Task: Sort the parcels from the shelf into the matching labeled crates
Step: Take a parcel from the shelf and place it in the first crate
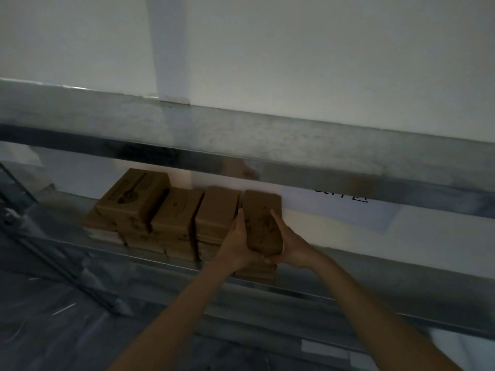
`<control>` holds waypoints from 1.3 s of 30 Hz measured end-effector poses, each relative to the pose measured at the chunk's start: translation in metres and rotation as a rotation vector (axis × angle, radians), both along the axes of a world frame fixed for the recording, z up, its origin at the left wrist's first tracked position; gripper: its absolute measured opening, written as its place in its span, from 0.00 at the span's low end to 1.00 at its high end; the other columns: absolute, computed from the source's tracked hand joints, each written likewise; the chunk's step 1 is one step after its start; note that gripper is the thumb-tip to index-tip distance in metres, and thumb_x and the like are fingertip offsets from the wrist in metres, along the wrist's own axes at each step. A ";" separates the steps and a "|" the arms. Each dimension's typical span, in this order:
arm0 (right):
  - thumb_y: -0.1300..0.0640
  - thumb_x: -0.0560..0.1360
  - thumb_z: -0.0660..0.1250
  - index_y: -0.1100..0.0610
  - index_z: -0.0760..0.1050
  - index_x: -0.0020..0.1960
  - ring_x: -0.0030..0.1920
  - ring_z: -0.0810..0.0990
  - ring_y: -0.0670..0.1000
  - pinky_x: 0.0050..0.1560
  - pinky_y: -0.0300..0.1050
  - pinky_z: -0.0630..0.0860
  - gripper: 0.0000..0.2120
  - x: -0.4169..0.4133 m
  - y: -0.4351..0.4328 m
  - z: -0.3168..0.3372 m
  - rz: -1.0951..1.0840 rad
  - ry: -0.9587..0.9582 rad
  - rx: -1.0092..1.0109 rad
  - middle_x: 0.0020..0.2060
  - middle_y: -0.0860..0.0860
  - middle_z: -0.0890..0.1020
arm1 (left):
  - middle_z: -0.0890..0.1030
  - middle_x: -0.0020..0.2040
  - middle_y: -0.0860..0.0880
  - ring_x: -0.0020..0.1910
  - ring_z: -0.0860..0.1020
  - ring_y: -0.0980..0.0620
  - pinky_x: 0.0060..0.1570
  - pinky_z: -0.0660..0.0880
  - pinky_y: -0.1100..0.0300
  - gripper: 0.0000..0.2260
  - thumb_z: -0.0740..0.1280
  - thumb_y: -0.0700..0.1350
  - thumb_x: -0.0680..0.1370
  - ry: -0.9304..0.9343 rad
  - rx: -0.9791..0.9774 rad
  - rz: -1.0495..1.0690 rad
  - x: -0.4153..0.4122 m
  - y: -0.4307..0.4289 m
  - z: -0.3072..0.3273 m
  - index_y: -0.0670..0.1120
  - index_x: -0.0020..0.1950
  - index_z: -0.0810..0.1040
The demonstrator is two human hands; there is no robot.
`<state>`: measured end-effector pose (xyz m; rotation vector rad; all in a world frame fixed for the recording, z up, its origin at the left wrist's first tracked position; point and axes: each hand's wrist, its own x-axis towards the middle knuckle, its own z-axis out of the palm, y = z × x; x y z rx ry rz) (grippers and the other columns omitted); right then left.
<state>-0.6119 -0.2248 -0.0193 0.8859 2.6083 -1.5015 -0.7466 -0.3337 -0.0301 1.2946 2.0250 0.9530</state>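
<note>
On the metal shelf (pixel 308 266), both hands clasp one brown parcel (pixel 261 223). The left hand (pixel 237 243) and right hand (pixel 290 243) curl their fingers (pixel 276 219) round its sides (other parcels (pixel 171 215) stacked just beside).

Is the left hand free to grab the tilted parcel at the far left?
Probably not yet: the left hand and right hand both grip the held parcel. Otherwise the tilted parcel lies topmost with nothing before it.
</note>
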 end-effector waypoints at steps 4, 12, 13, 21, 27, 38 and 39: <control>0.64 0.67 0.78 0.52 0.33 0.77 0.69 0.56 0.41 0.66 0.30 0.56 0.60 -0.002 -0.002 -0.002 -0.025 0.008 0.005 0.77 0.51 0.55 | 0.51 0.78 0.44 0.76 0.57 0.49 0.72 0.57 0.58 0.65 0.81 0.50 0.63 -0.031 -0.022 -0.024 -0.006 0.002 -0.002 0.44 0.75 0.29; 0.55 0.66 0.80 0.52 0.33 0.79 0.75 0.60 0.51 0.73 0.43 0.59 0.62 0.000 -0.011 0.004 -0.056 -0.006 0.033 0.77 0.52 0.57 | 0.63 0.73 0.50 0.69 0.67 0.52 0.70 0.65 0.54 0.51 0.75 0.55 0.68 -0.238 0.007 0.019 -0.001 -0.005 0.018 0.47 0.78 0.43; 0.54 0.66 0.80 0.52 0.33 0.79 0.74 0.61 0.51 0.73 0.43 0.59 0.62 0.003 -0.012 0.006 -0.057 0.002 0.035 0.77 0.52 0.58 | 0.65 0.72 0.50 0.68 0.67 0.53 0.70 0.65 0.54 0.53 0.75 0.59 0.65 -0.259 0.007 0.022 0.002 -0.008 0.021 0.47 0.78 0.44; 0.40 0.61 0.80 0.42 0.29 0.76 0.74 0.57 0.57 0.74 0.55 0.58 0.67 0.085 -0.022 0.028 -0.117 -0.026 0.169 0.77 0.49 0.57 | 0.66 0.69 0.53 0.70 0.65 0.54 0.66 0.64 0.60 0.56 0.82 0.45 0.61 -0.125 -0.022 -0.128 0.059 -0.009 0.051 0.49 0.77 0.46; 0.47 0.60 0.83 0.42 0.31 0.77 0.75 0.59 0.48 0.76 0.58 0.58 0.68 0.219 -0.030 0.056 -0.352 0.259 0.102 0.76 0.43 0.58 | 0.58 0.75 0.47 0.71 0.64 0.49 0.67 0.66 0.55 0.54 0.78 0.44 0.68 -0.199 0.001 -0.201 0.183 0.010 0.080 0.48 0.78 0.40; 0.45 0.58 0.80 0.25 0.37 0.64 0.64 0.68 0.34 0.68 0.45 0.70 0.57 0.532 -0.074 0.111 -0.813 0.505 0.334 0.64 0.34 0.64 | 0.58 0.70 0.49 0.67 0.66 0.51 0.61 0.70 0.57 0.44 0.70 0.40 0.74 -0.250 0.174 -0.532 0.493 0.061 0.110 0.53 0.79 0.43; 0.46 0.59 0.80 0.27 0.37 0.65 0.63 0.67 0.33 0.67 0.43 0.71 0.57 0.558 -0.081 0.116 -0.862 0.514 0.363 0.63 0.32 0.63 | 0.59 0.68 0.50 0.63 0.66 0.53 0.58 0.69 0.59 0.43 0.70 0.41 0.74 -0.258 0.188 -0.582 0.522 0.061 0.115 0.54 0.79 0.43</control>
